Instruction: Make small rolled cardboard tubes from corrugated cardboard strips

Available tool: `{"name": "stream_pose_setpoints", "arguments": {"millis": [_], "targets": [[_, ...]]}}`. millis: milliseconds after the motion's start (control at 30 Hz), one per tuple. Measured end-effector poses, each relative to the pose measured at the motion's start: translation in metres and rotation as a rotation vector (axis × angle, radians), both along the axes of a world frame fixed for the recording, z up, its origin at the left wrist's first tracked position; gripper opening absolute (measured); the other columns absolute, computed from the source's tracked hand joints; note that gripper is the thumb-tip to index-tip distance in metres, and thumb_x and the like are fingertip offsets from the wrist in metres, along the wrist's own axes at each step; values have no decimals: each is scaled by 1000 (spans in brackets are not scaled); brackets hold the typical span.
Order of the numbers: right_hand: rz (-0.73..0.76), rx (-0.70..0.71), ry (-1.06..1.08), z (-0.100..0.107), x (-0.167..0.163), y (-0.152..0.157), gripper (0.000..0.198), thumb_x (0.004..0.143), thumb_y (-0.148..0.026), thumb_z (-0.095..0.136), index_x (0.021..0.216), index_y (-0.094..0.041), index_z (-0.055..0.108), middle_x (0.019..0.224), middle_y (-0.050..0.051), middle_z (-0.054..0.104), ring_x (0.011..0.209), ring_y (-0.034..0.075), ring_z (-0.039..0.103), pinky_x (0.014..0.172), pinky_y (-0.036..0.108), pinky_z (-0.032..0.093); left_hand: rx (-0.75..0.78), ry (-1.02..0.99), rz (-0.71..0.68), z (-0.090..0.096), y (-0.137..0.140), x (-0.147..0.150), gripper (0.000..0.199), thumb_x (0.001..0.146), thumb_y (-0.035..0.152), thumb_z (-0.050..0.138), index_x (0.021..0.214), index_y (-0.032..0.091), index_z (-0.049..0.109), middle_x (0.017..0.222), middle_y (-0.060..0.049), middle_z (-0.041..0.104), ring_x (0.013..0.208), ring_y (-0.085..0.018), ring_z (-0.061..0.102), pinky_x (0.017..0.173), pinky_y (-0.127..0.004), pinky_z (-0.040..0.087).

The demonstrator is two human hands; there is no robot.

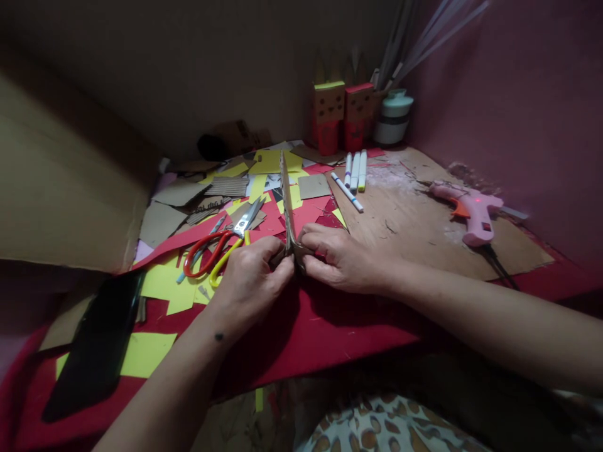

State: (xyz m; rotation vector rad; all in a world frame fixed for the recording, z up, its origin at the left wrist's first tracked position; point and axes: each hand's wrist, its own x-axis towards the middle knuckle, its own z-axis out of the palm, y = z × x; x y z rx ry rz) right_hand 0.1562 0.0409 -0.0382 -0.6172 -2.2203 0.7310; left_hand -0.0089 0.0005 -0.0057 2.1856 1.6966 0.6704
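A narrow piece of cardboard (286, 201) stands edge-on between my hands above the red-covered table. My left hand (252, 273) pinches its near end from the left, and my right hand (332, 254) grips the same end from the right. The cardboard looks bent outward where the fingers close on it; part of that end is hidden by them. Just left of my left hand lie scissors (219, 245) with one red and one yellow handle, blades partly apart. Red and yellow paper scraps (268, 216) and cardboard offcuts (176, 201) lie around and beyond the cardboard.
A pink glue gun (473, 210) with a red light rests on a cardboard sheet (400, 232) at right. Markers (354, 172) lie near the middle. Two paper figures (330, 116) and a lidded jar (393, 119) stand behind. A black phone (97, 345) is at left.
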Motion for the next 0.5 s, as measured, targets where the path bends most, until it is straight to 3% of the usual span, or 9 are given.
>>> {"name": "stream_pose_setpoints", "arguments": {"millis": [167, 500], "targets": [[19, 45, -25, 0, -1, 0, 20, 79, -10, 42, 67, -21, 31, 72, 0, 38, 63, 12, 38, 59, 26, 34, 100, 19, 70, -1, -1, 5, 26, 71, 19, 51, 53, 21, 32, 49, 6, 31, 49, -9, 31, 47, -22, 26], [16, -55, -7, 5, 2, 5, 18, 78, -13, 45, 67, -21, 33, 69, -2, 41, 62, 11, 40, 58, 25, 34, 31, -33, 79, 2, 1, 2, 23, 71, 20, 51, 53, 19, 36, 49, 6, 33, 49, -9, 31, 47, -22, 26]]}}
